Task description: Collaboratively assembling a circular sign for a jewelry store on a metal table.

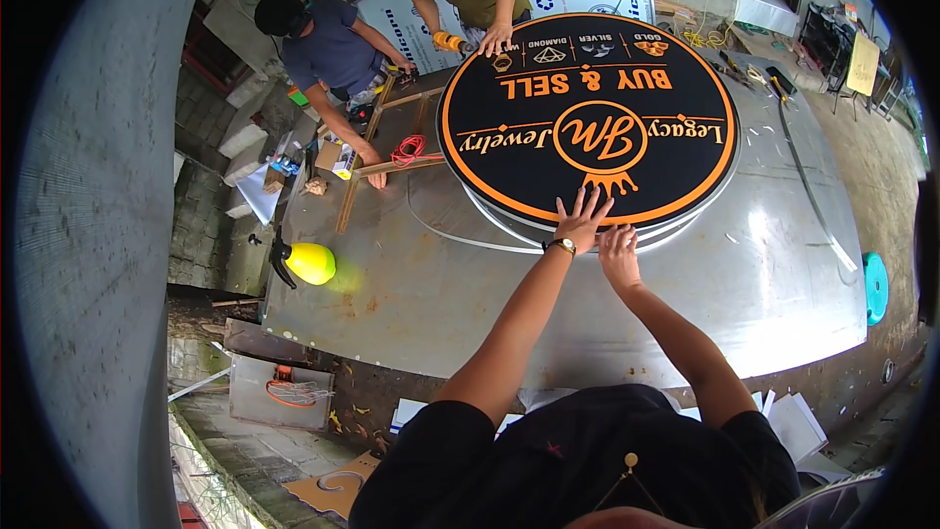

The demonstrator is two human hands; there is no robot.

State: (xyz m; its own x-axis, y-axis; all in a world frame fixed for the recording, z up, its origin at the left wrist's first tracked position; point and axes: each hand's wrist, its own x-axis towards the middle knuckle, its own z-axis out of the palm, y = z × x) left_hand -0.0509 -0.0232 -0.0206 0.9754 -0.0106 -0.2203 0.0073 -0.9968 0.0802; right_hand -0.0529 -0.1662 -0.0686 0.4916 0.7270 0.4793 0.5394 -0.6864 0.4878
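A large round black sign (587, 118) with an orange border and orange lettering lies flat on a grey metal table (441, 304). My left hand (583, 217), with a watch on its wrist, rests with fingers spread on the sign's near edge. My right hand (617, 253) presses flat against the sign's rim just beside it. Neither hand holds anything. Across the table, one person's hand (494, 39) rests on the sign's far edge, next to an orange power tool (450, 42).
A second person (328, 49) at the far left leans on a wooden frame (382, 152) with a red cable coil (408, 149). A yellow spray bottle (305, 263) stands at the table's left edge. A teal stool (874, 286) sits right. Papers (793, 421) lie on the floor.
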